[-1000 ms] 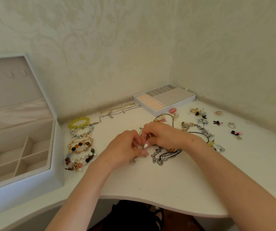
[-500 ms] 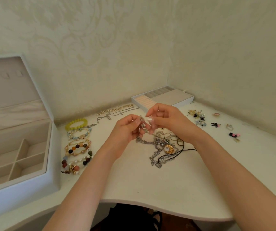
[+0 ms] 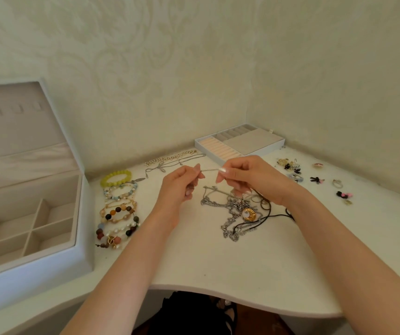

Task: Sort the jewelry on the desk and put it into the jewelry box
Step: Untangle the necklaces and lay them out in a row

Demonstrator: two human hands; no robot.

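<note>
My left hand (image 3: 182,187) and my right hand (image 3: 247,177) are raised above the desk and pinch a thin silver chain (image 3: 209,169) stretched between their fingertips. The chain hangs down to a tangled pile of necklaces (image 3: 237,213) with a gold moon pendant (image 3: 249,214) and black cords below my right hand. The open white jewelry box (image 3: 82,238) with beige compartments stands at the left. Beaded bracelets (image 3: 119,209) lie in a column beside it, a yellow-green one (image 3: 116,177) at the top.
A white ring tray (image 3: 240,143) sits in the back corner. Two thin necklaces (image 3: 174,158) lie along the wall. Small earrings and rings (image 3: 315,178) are scattered at the right. The desk's curved front edge (image 3: 218,292) is near my body.
Both hands rose from the necklace pile and moved apart, drawing a silver chain taut between them. The pile, hidden under my hands before, is uncovered now.
</note>
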